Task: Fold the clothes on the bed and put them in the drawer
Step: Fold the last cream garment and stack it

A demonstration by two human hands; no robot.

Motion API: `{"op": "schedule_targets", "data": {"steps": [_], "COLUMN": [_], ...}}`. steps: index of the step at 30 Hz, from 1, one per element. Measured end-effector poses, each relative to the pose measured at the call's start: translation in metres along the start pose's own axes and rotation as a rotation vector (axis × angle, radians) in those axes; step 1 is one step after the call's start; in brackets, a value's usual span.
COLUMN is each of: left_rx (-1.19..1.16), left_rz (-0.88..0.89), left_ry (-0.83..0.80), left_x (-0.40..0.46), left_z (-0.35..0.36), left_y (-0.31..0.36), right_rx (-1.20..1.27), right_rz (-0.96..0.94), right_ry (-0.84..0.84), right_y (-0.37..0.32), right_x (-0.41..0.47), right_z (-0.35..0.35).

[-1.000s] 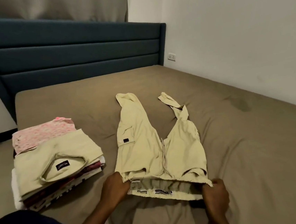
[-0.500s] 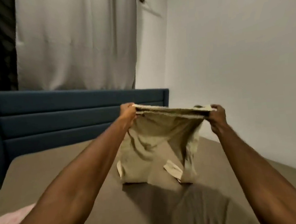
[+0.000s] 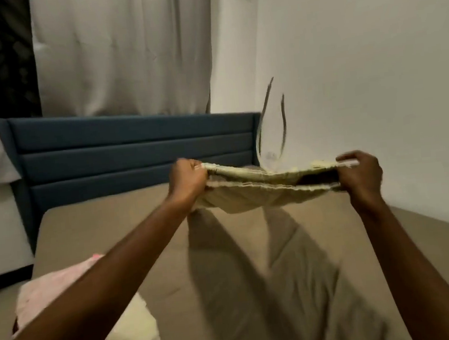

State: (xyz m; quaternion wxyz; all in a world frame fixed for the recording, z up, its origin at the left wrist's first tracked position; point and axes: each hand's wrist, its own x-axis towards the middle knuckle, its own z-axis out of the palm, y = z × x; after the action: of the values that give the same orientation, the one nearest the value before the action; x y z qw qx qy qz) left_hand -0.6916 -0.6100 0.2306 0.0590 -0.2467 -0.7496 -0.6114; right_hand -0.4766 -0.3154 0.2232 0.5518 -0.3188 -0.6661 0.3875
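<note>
A pair of beige cargo trousers [image 3: 263, 190] is stretched out in the air above the bed, seen almost edge-on, with its drawstrings [image 3: 271, 127] flung upward. My left hand [image 3: 187, 180] grips the left end of the waistband. The right end is held by my right hand [image 3: 360, 171]. The trouser legs are blurred and mostly hidden behind the waistband. A stack of folded clothes [image 3: 100, 316], pink on top of pale yellow, lies on the bed at lower left, partly behind my left arm.
The bed [image 3: 257, 290] has an olive-brown sheet and a dark blue padded headboard [image 3: 133, 145]. A grey curtain [image 3: 124, 50] hangs behind it. A white wall [image 3: 373, 73] runs along the bed's right side. No drawer is in view.
Both hands lifted the trousers off the bed by the waistband and swung them up. The legs, hanging down half a second ago, are now flicked out level, drawstrings flying up.
</note>
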Motion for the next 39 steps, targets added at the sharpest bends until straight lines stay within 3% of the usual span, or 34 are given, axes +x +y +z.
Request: {"op": "schedule_targets", "data": {"steps": [3,7,11,13,16,18,24,31,35,39], "left_rx": [0.363,0.856,1.042,1.079,1.202,1.270,1.264,1.275,1.254,1.218], "left_rz": [-0.011,-0.117,-0.149,-0.010,0.192,0.260,0.171,0.120,0.295,0.277], "left_ry": [-0.176,-0.510,-0.718,-0.808,-0.687,-0.765,-0.903,-0.817,-0.788,-0.864], "left_x": [-0.131,-0.292,-0.391,-0.402,-0.409,-0.414,-0.422,-0.437,-0.440,-0.441], "left_z": [-0.019,-0.026,-0.026,-0.026,-0.027,-0.030,-0.024,-0.016,-0.011,-0.010], "left_y": [-0.084,-0.194,-0.233,-0.233,-0.241,-0.231,-0.239,-0.226,-0.223,-0.221], "right_rx": [-0.238,-0.424,-0.452,-0.434,-0.479,-0.525,-0.513,-0.805,-0.836,-0.758], "right_rz": [-0.002,0.243,0.360,0.348,0.223,0.191,0.081,-0.242,-0.406,-0.546], "right_ry": [-0.129,-0.337,-0.528,-0.545,-0.497,-0.538,-0.624,-0.736,-0.769,-0.767], "right_y": [0.079,0.185,0.254,0.247,0.243,0.249,0.255,0.286,0.266,0.251], "right_x": [-0.118,-0.274,-0.375,-0.394,-0.396,-0.398,-0.413,-0.428,-0.421,-0.445], "right_z": [-0.055,-0.126,-0.183,-0.196,-0.212,-0.223,-0.229,-0.258,-0.224,-0.181]}}
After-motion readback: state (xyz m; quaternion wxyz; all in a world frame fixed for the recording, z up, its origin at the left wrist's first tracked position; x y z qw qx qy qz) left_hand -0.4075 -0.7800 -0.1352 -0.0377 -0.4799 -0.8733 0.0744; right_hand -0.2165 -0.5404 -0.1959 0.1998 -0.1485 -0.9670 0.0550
